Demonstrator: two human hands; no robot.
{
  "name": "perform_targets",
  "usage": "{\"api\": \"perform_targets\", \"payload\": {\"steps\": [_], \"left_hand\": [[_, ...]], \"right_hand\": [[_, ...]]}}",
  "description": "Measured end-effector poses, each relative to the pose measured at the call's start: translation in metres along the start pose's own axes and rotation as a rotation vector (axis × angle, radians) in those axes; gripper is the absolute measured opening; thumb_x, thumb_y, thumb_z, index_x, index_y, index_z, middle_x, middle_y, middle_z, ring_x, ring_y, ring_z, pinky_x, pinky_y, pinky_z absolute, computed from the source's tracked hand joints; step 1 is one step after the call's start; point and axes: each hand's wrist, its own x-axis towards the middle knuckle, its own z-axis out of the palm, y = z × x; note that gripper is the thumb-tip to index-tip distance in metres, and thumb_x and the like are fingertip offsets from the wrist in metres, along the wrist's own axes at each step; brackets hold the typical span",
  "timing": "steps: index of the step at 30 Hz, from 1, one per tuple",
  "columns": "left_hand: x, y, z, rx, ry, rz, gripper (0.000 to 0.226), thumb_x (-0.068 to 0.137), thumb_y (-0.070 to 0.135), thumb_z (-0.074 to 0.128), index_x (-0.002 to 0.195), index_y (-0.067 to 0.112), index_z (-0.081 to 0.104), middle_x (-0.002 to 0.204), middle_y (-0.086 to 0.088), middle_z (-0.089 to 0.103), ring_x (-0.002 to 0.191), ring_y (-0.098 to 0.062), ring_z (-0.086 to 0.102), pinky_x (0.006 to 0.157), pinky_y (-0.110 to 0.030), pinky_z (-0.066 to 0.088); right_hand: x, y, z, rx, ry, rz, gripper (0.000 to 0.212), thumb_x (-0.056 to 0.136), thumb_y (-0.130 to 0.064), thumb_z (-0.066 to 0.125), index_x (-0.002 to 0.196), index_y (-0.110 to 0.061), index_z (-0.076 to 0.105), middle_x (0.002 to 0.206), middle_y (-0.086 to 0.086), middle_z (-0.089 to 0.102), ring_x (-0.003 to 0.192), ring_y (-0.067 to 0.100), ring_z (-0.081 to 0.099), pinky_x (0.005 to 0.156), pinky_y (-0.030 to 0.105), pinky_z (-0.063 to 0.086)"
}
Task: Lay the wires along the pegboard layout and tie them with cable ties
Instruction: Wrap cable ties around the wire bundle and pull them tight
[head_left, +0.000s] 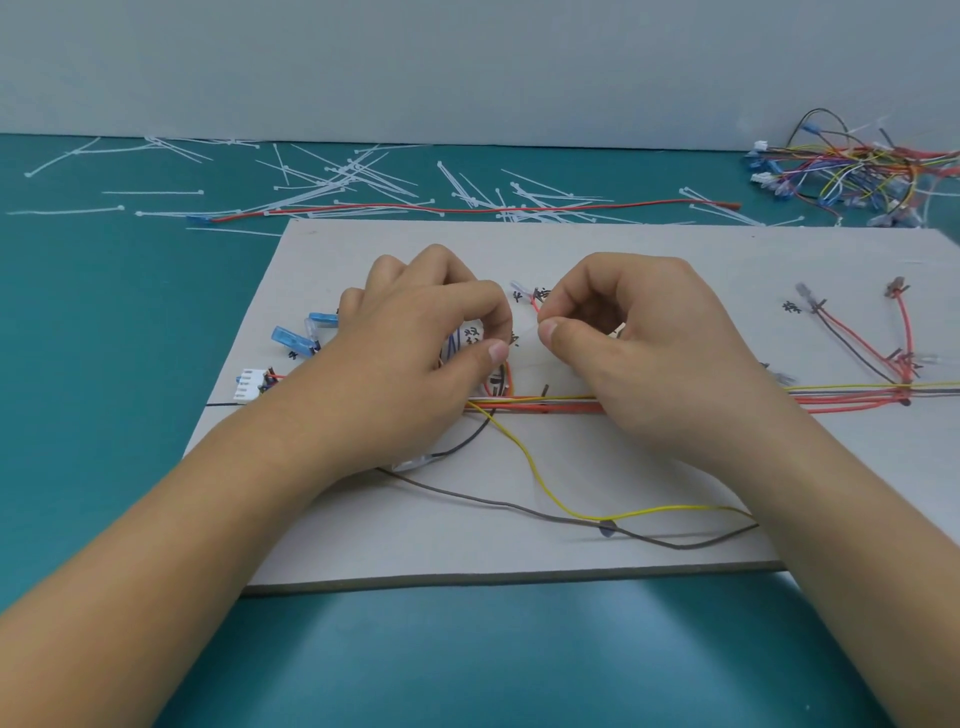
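A grey layout board (519, 551) lies on the teal table, with black marks written on it. A bundle of red, yellow and white wires (841, 396) runs along a line across its middle. A loose yellow wire (540, 483) and a grey wire (493, 501) curl toward me. My left hand (421, 338) and my right hand (634, 332) sit close together above the bundle. Between thumb and forefinger of each, they pinch the two ends of a thin translucent cable tie (524, 332). Blue terminals (291, 340) and a white connector (249, 384) lie left of my left hand.
Several white cable ties (337, 179) are scattered on the table behind the board, with a long red wire (467, 209) among them. A tangled heap of coloured wires (857, 166) lies at the back right. Red and grey branch wires (862, 338) fan out on the board's right.
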Motion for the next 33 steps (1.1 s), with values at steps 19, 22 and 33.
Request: {"api": "perform_targets", "payload": {"steps": [19,22,33], "left_hand": [[-0.002,0.003,-0.002,-0.026,0.011,0.052,0.003,0.095,0.034,0.063,0.093,0.033,0.065,0.108,0.013,0.051,0.104,-0.016,0.038,0.102,-0.047,0.036],[-0.003,0.003,-0.001,-0.004,0.012,0.057,0.002,0.096,0.034,0.064,0.095,0.033,0.064,0.108,0.012,0.051,0.104,-0.017,0.038,0.099,-0.045,0.035],[-0.002,0.005,-0.003,-0.037,0.027,0.036,0.003,0.094,0.031,0.067,0.094,0.034,0.069,0.108,0.011,0.055,0.105,-0.017,0.042,0.100,-0.049,0.039]], "right_hand": [[-0.003,-0.005,-0.002,0.073,-0.107,0.094,0.016,0.075,-0.038,0.064,0.076,-0.024,0.071,0.054,-0.018,0.058,0.049,0.003,0.050,0.046,0.013,0.033],[-0.004,-0.005,0.000,0.051,-0.122,0.078,0.018,0.083,-0.032,0.071,0.070,-0.021,0.068,0.052,-0.014,0.057,0.047,0.002,0.048,0.045,0.012,0.032],[-0.003,-0.004,0.003,0.066,-0.105,0.111,0.018,0.091,-0.022,0.071,0.074,-0.021,0.068,0.052,-0.018,0.057,0.050,0.002,0.051,0.047,0.012,0.035]]}}
